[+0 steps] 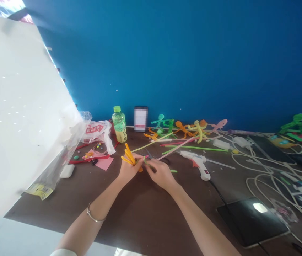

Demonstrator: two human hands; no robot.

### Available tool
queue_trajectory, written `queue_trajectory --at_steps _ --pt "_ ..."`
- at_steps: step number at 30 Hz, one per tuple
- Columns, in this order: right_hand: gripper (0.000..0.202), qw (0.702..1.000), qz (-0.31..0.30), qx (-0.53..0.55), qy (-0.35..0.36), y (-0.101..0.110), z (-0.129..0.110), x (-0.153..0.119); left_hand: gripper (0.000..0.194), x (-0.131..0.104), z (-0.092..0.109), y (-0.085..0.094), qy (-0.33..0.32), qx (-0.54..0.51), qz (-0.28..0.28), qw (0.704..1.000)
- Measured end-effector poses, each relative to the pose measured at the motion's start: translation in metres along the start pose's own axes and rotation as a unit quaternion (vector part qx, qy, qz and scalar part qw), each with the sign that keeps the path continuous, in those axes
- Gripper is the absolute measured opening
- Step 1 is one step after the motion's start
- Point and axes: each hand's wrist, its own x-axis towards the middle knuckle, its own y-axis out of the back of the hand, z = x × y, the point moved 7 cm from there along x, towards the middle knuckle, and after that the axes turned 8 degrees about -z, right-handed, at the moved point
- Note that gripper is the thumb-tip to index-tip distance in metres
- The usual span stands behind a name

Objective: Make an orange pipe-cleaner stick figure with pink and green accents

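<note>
Several orange pipe cleaners [129, 156] stick up out of my left hand [130, 170], whose fingers are closed round them. My right hand [159, 171] is pinched close beside it, fingertips nearly touching the left ones. Between the two hands shows a small greenish twisted piece [145, 160] with a pink tip; its exact shape is too small to tell. A long pale pink pipe cleaner [177, 148] slants up to the right from behind my right hand. Scissors [151, 154] lie just behind the hands, partly hidden.
A green-capped bottle [119, 126] and an upright phone [140, 119] stand by the blue wall. Pipe-cleaner figures [199, 131] are at the back. A glue gun [199, 163], white cables [257, 177] and a black tablet [252, 220] lie right; plastic bags [97, 133] and pink paper [104, 163] left.
</note>
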Motion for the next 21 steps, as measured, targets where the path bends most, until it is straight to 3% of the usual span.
queue_trajectory --at_steps 4,7,13,16,21 --pt "0.024 0.986 0.019 -0.146 0.074 0.004 -0.011 -0.004 0.017 -0.001 0.0 0.0 -0.009 0.081 0.008 0.997" --pt "0.023 0.979 0.054 -0.172 0.096 0.01 -0.013 -0.005 0.018 -0.001 0.001 -0.002 -0.016 0.141 0.001 0.99" --pt "0.02 0.984 0.126 -0.086 0.094 0.023 -0.007 -0.008 0.016 -0.001 0.002 -0.006 -0.037 0.18 -0.044 0.982" --pt "0.019 0.985 0.138 -0.043 0.092 0.027 -0.005 -0.008 0.016 -0.002 0.008 -0.012 -0.059 0.179 -0.101 0.977" --pt "0.015 0.985 0.161 0.054 0.013 0.03 0.008 -0.006 0.014 -0.006 0.015 -0.021 -0.077 0.116 -0.181 0.974"
